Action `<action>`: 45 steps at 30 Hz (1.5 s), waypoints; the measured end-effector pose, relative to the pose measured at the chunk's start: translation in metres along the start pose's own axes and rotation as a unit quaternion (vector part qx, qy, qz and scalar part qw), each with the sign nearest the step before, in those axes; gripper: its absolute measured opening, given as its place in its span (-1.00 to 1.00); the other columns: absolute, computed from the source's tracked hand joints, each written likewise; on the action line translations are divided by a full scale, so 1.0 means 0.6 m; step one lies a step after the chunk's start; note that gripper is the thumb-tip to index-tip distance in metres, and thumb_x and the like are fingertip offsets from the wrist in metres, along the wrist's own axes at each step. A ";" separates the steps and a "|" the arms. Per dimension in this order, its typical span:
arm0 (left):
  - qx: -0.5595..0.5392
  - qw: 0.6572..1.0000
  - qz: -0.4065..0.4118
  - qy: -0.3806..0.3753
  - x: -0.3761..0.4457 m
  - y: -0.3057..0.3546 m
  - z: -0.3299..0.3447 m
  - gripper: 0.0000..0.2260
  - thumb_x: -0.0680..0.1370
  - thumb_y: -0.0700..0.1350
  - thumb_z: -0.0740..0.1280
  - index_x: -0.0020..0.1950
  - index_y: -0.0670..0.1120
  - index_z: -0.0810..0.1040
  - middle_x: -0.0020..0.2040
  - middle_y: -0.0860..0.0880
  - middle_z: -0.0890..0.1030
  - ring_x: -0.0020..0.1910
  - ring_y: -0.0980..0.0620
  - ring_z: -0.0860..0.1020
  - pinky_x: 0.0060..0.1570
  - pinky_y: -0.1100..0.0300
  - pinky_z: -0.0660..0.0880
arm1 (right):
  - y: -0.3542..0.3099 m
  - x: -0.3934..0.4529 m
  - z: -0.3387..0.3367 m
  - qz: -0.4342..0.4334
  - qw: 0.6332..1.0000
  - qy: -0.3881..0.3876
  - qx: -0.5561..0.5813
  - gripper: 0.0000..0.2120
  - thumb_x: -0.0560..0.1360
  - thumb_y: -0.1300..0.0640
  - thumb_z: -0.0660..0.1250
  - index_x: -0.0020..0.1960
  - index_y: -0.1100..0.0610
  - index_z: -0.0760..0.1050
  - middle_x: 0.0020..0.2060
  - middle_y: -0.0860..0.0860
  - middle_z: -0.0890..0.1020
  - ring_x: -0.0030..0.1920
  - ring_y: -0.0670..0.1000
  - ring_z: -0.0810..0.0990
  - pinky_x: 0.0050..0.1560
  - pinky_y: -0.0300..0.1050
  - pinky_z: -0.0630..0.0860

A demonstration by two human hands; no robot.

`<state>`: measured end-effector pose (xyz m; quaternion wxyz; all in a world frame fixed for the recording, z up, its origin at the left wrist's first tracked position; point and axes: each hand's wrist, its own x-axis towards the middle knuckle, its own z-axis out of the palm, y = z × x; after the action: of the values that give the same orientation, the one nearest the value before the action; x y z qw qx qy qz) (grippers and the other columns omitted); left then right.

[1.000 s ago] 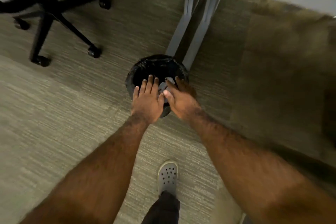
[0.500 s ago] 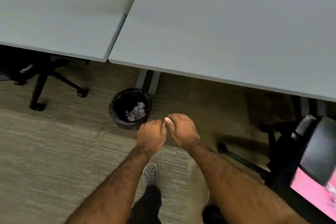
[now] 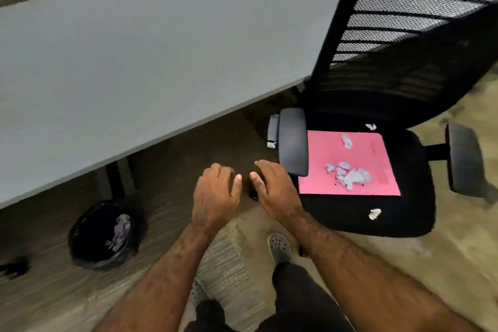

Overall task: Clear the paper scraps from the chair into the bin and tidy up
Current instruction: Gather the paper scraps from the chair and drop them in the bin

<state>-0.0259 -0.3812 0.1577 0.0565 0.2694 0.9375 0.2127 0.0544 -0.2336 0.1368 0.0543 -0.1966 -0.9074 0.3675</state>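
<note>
Partway through: some scraps binned, more left on the chair.

Head view: the bin (image 3: 103, 236), on the floor under the desk's (image 3: 134, 62) front edge, already holds a heap of scraps. On the chair (image 3: 350, 213) seat a pink sheet (image 3: 323, 148) carries a cluster of paper scraps (image 3: 349, 176) near its front edge and one near its back edge; two more lie on the bare seat, by its front and back edges. The left hand (image 3: 215, 194) and right hand (image 3: 275, 188) hover beside the seat, fingers loosely curled, seemingly holding nothing.
</note>
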 end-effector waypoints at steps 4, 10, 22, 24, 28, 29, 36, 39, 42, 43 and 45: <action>-0.038 0.994 0.105 -0.012 0.034 0.109 0.055 -0.77 0.57 0.06 0.22 0.08 -0.06 0.51 -0.02 -0.01 0.48 -0.10 0.09 0.42 -0.14 0.18 0.45 | 0.101 -0.032 -0.070 0.090 0.991 0.095 0.013 -0.48 0.61 -0.21 0.06 0.36 0.13 0.41 0.29 0.08 0.52 0.31 0.04 0.43 0.33 -0.03 0.39; -0.083 0.969 0.223 -0.072 0.046 0.246 0.180 -0.74 0.56 -0.02 0.28 0.18 -0.12 0.50 0.05 -0.07 0.53 -0.01 0.03 0.48 -0.10 0.16 0.51 | 0.253 -0.084 -0.126 0.221 0.955 0.198 -0.009 -0.46 0.59 -0.17 0.10 0.38 0.18 0.40 0.32 0.11 0.51 0.34 0.10 0.42 0.31 0.05 0.42; 0.069 0.953 0.191 -0.224 0.126 0.314 0.444 -0.40 0.55 -0.04 0.25 0.56 -0.06 0.15 0.55 -0.16 0.21 0.51 -0.15 0.20 0.48 -0.03 0.19 | 0.553 -0.130 -0.093 0.533 0.823 0.160 -0.113 -0.37 0.52 -0.23 0.25 0.47 0.06 0.23 0.34 0.11 0.34 0.30 0.13 0.41 0.00 0.07 0.58; 0.092 0.949 0.190 -0.236 0.149 0.305 0.478 -0.40 0.56 -0.09 0.19 0.58 -0.04 0.09 0.59 -0.15 0.12 0.54 -0.17 0.14 0.50 -0.06 0.17 | 0.584 -0.131 -0.078 0.529 0.826 0.134 -0.141 -0.42 0.52 -0.23 0.25 0.43 0.04 0.29 0.30 0.11 0.35 0.25 0.13 0.41 -0.01 0.07 0.58; 0.113 0.938 0.255 -0.207 0.180 0.302 0.534 -0.51 0.64 0.05 0.07 0.57 0.01 0.15 0.58 -0.14 0.15 0.51 -0.20 0.21 0.41 -0.10 0.27 | 0.628 -0.142 -0.061 0.466 0.859 0.117 -0.176 -0.65 0.55 -0.13 0.26 0.18 0.11 0.49 0.12 0.12 0.47 0.10 0.12 0.49 -0.13 0.00 0.56; 0.113 0.932 0.281 -0.199 0.185 0.307 0.546 -0.52 0.64 0.09 0.04 0.56 0.02 0.18 0.58 -0.13 0.17 0.49 -0.21 0.25 0.37 -0.10 0.31 | 0.638 -0.145 -0.063 0.441 0.874 0.114 -0.170 -0.70 0.56 -0.10 0.25 0.06 0.13 0.51 0.03 0.12 0.49 0.01 0.12 0.51 -0.19 -0.03 0.52; 0.095 0.901 0.390 -0.164 0.207 0.332 0.609 -0.60 0.64 0.12 0.05 0.24 -0.07 0.53 0.23 -0.13 0.54 0.05 -0.17 0.50 -0.06 0.01 0.42 | 0.624 -0.111 -0.109 0.339 0.906 0.240 -0.079 -0.66 0.58 -0.08 0.18 -0.08 0.20 0.49 -0.19 0.12 0.57 -0.27 0.08 0.54 -0.27 -0.05 0.53; 0.076 0.907 0.387 -0.149 0.210 0.339 0.616 -0.57 0.63 0.13 0.05 0.01 -0.14 0.57 -0.01 -0.13 0.57 -0.13 -0.13 0.49 -0.21 0.03 0.43 | 0.597 -0.053 -0.111 0.289 0.917 0.271 -0.056 -0.69 0.62 -0.02 0.19 0.24 0.16 0.42 0.02 0.13 0.59 -0.05 0.09 0.60 -0.13 -0.05 0.58; 0.064 0.918 0.373 -0.122 0.210 0.347 0.615 -0.56 0.63 0.11 0.07 -0.14 -0.16 0.57 -0.19 -0.14 0.57 -0.27 -0.12 0.48 -0.38 0.11 0.35 | 0.593 0.003 -0.108 0.298 0.919 0.241 -0.092 -0.68 0.64 -0.03 0.12 0.31 0.10 0.38 0.12 0.14 0.49 0.07 0.09 0.51 -0.13 0.00 0.62; 0.057 0.922 0.367 -0.112 0.210 0.347 0.615 -0.56 0.63 0.09 0.07 -0.18 -0.17 0.57 -0.23 -0.13 0.57 -0.31 -0.12 0.49 -0.40 0.15 0.31 | 0.595 0.014 -0.106 0.305 0.918 0.227 -0.114 -0.65 0.63 -0.06 0.11 0.32 0.10 0.38 0.18 0.15 0.47 0.11 0.09 0.48 -0.10 0.01 0.61; 0.024 0.935 0.342 -0.091 0.210 0.345 0.615 -0.56 0.62 0.05 0.09 -0.25 -0.18 0.58 -0.30 -0.13 0.56 -0.37 -0.12 0.49 -0.44 0.17 0.31 | 0.604 0.024 -0.098 0.294 0.920 0.200 -0.167 -0.58 0.62 -0.12 0.08 0.36 0.08 0.39 0.27 0.15 0.45 0.16 0.11 0.44 -0.04 0.02 0.56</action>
<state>0.0483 -0.0201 -0.0857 0.0591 0.5930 0.7847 0.1707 0.1704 0.0464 -0.0703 0.0904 -0.5302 -0.8271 0.1632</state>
